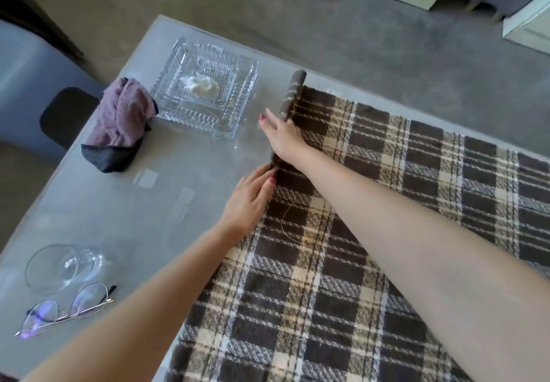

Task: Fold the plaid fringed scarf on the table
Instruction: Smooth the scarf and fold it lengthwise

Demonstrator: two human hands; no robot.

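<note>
The brown, cream and white plaid scarf [387, 203] lies spread flat over the right half of the grey table [128, 203]. Its left end is turned over into a narrow roll [293, 93] that runs towards the table's far edge. My right hand [282, 134] rests with its fingers on this rolled edge, near its far part. My left hand [253, 197] lies flat at the same edge closer to me, fingertips touching the fabric. No fringe shows; it is hidden in the roll or out of view.
A square cut-glass dish [178, 105] with something white in it stands left of the roll. A crumpled mauve and black cloth [122, 125] lies beside it. A tipped wine glass [62, 265] and eyeglasses [65, 310] lie at the near left. Beyond the far edge is carpet.
</note>
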